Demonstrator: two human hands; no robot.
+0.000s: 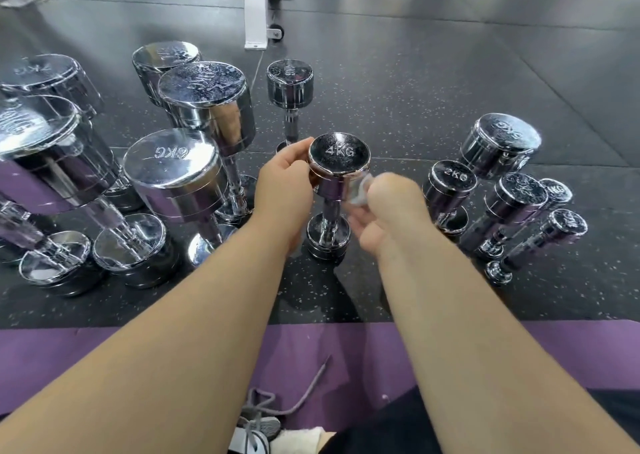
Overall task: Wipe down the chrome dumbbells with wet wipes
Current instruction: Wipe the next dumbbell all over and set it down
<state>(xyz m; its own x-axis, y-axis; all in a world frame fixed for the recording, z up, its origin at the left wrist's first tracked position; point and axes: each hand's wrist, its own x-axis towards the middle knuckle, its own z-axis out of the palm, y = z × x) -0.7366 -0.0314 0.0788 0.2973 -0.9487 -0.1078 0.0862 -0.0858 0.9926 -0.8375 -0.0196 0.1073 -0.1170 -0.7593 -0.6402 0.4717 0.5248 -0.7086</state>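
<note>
Dark rubber floor flecked with pale specks covers the room. A purple mat lies along its near edge. Far off stands a white frame leg with small black wheels. A grey-laced shoe and white sock rest on the mat.

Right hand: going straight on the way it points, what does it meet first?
The 4KG dumbbell: the right hand, blurred, points left and forward, its wet wipe at or nearly on the upper head's side. Beyond it, probably the left hand gripping that head.
</note>
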